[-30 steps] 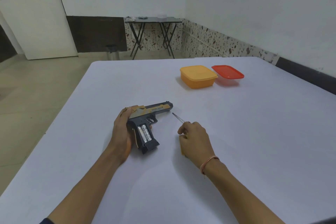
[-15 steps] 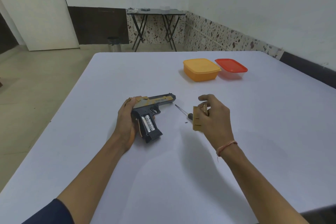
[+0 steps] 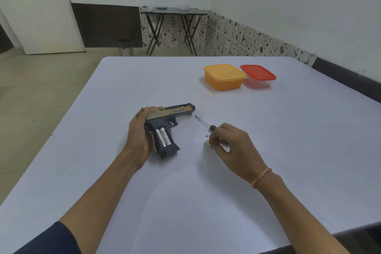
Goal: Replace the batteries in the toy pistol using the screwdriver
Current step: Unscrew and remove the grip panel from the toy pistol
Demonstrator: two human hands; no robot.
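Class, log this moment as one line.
left hand: holds toy pistol | batteries: two, exposed in grip | right hand: at screwdriver handle

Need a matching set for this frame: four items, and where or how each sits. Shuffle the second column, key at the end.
1. batteries
2. screwdriver
3. orange box
4. toy pistol

A. gripped by the left hand
B. lying on the table, handle end at the right hand
C. seated in the pistol's opened grip
D. lid on, beside the red-lidded box

Pairs: 1-C, 2-B, 3-D, 4-A
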